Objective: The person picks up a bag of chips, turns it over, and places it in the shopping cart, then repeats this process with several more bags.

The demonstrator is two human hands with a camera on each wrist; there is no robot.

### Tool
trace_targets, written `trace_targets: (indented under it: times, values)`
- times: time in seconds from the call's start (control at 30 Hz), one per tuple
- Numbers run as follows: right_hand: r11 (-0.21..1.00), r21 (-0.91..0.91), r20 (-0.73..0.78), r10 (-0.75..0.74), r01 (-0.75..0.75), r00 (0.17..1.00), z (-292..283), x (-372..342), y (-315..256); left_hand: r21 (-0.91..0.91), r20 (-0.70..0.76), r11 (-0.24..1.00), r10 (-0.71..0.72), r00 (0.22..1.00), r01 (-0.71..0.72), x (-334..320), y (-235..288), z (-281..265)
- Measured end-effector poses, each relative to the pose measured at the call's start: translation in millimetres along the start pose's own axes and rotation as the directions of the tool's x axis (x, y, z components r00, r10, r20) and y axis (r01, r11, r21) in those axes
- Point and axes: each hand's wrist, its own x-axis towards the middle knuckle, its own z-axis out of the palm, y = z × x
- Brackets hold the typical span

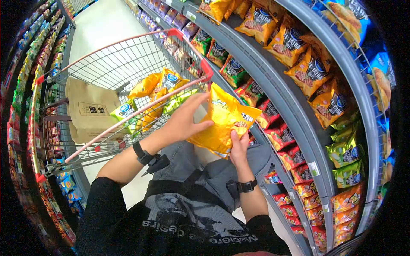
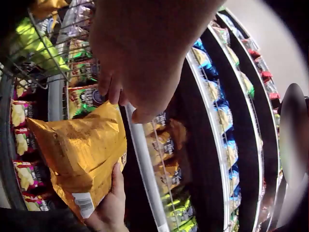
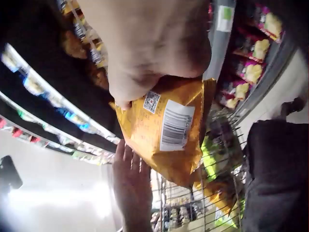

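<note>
A yellow chip bag is held in front of the body. My right hand grips its lower right edge, thumb on the front; the right wrist view shows this hand over the bag, barcode side visible. My left hand is at the bag's left side with fingers extended and thumb apart; in the right wrist view its fingers look straight beside the bag. Whether it touches the bag, I cannot tell. The left wrist view has the bag below my left hand, with my right hand at its lower edge.
A wire cart stands at the left, holding a brown paper bag and several yellow and green chip bags. Shelves of chip bags curve along the right, close to my right arm. More stocked shelves line the far left.
</note>
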Motion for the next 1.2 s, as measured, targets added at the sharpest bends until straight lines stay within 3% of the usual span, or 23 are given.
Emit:
trace_targets:
  times: [0.1, 0.23, 0.4, 0.43, 0.5, 0.67, 0.77, 0.8, 0.93, 1.07, 1.17, 1.2]
  values:
    - [0.995, -0.027, 0.095, -0.094, 0.097, 0.991, 14.3, 8.6, -28.6, -0.196, 0.023, 0.974, -0.110, 0.994, 0.112, 9.9, 22.2, -13.5]
    - [0.989, -0.067, 0.171, -0.120, 0.133, 0.978, 37.9, 17.8, -55.8, -0.609, 0.147, 0.786, -0.024, 0.989, 0.110, 21.8, 38.1, -24.7]
    - [0.943, -0.153, 0.343, -0.229, 0.295, 0.911, 62.6, 36.2, -77.9, -0.427, 0.007, 0.899, -0.099, 0.995, 0.093, 29.1, 49.0, -63.4]
    - [0.963, -0.129, 0.344, -0.181, 0.237, 0.921, 65.9, 37.5, -81.5, -0.365, -0.025, 0.927, -0.100, 0.995, 0.084, 31.5, 46.7, -74.2]
    - [0.991, -0.083, 0.350, -0.073, 0.108, 0.934, 65.6, 38.0, -87.5, -0.415, -0.070, 0.910, -0.058, 0.996, 0.024, 39.0, 33.1, -100.1]
    - [0.986, -0.163, 0.299, 0.033, 0.017, 0.954, 51.5, 38.0, -77.8, 0.127, -0.187, 0.992, 0.039, 0.982, -0.015, 47.2, 6.1, -183.5]
    - [0.982, -0.189, 0.302, 0.076, -0.018, 0.950, 48.2, 37.7, -67.8, 0.465, -0.163, 0.865, -0.126, 0.979, 0.188, 39.6, -19.2, -196.0]
    - [0.980, -0.200, 0.314, 0.081, -0.017, 0.946, 48.1, 37.1, -66.2, 0.577, -0.158, 0.798, -0.098, 0.983, 0.172, 34.1, -35.5, -193.5]
    - [0.971, -0.237, 0.335, 0.104, -0.023, 0.936, 50.7, 36.3, -66.2, 0.710, -0.030, 0.680, -0.230, 0.973, 0.183, 15.5, -62.7, -180.5]
    - [0.965, -0.257, 0.355, 0.136, -0.043, 0.925, 49.0, 38.1, -64.5, 0.799, 0.027, 0.560, -0.400, 0.916, 0.221, -2.6, -79.5, -167.3]
    - [0.966, -0.254, 0.366, 0.137, -0.043, 0.920, 49.6, 42.9, -64.0, 0.777, 0.141, 0.605, -0.439, 0.887, 0.176, -14.2, -51.2, -164.1]
    - [0.967, -0.252, 0.367, 0.137, -0.043, 0.920, 51.1, 45.0, -63.7, 0.703, 0.134, 0.671, -0.449, 0.883, 0.235, -15.7, -34.3, -161.1]
